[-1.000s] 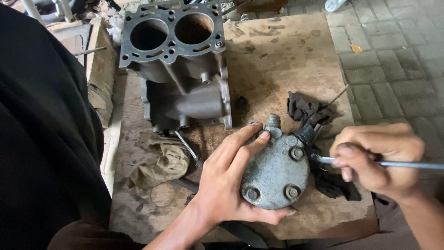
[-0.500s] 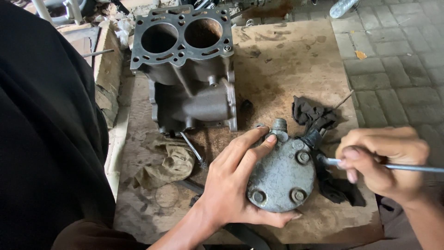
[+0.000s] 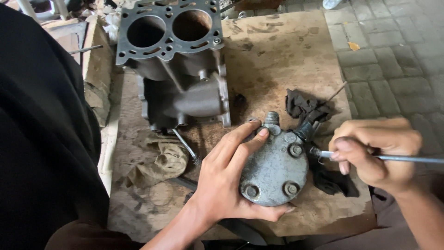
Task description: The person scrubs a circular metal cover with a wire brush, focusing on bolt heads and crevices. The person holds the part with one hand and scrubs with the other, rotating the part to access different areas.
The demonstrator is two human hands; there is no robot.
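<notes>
Head view, round housing (image 3: 276, 169) — under left hand (image 3: 226, 185)

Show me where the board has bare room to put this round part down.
The widest bare patch of the board lies right of the engine block, above the black rag. A narrower strip runs along the near edge under the round housing. It is crowded around the left hand, tan cloth and right hand.
</notes>
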